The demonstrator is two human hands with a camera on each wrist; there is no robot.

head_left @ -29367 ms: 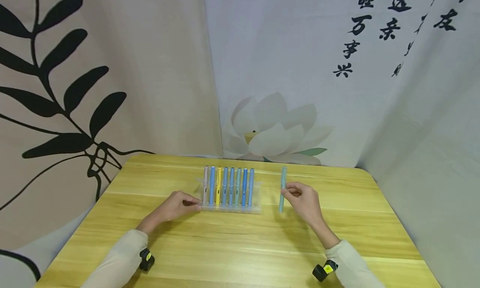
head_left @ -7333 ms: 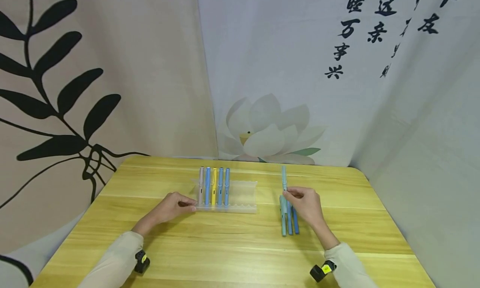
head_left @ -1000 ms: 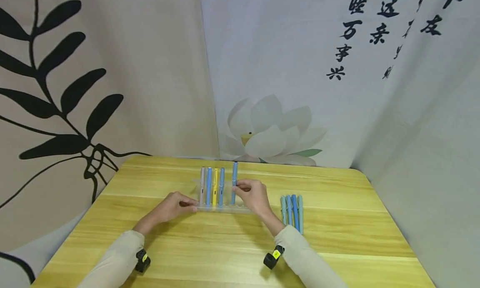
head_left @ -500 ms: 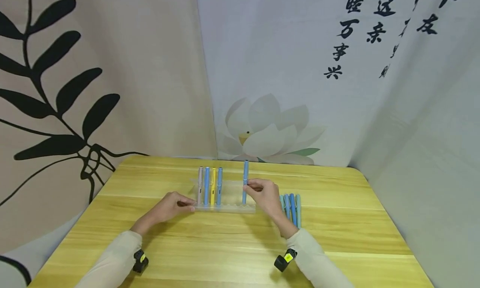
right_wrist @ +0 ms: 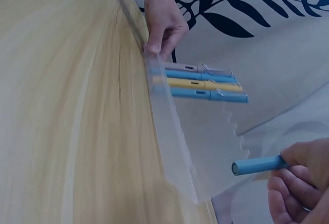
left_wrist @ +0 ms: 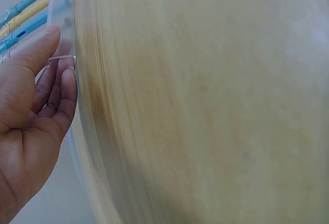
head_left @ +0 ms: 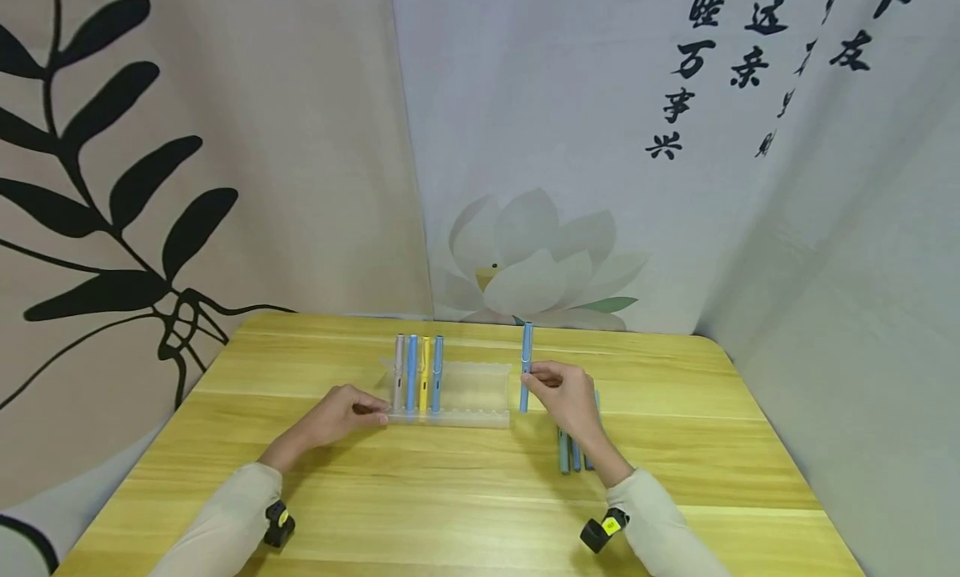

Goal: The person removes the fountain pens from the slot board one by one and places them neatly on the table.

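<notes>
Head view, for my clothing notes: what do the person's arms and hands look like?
The left hand and right hand wear no gloves. The left sleeve and right sleeve are plain off-white; each has a small black box near its end, with a yellow patch.

Light-blue pen (head_left: 527, 352), yellow pen (head_left: 425, 377), yellow wood-grained table (head_left: 450, 502), beige black-leafed backdrop (head_left: 315, 160)

End of clear rack (left_wrist: 62, 16) between left fingers (left_wrist: 68, 93)
</notes>
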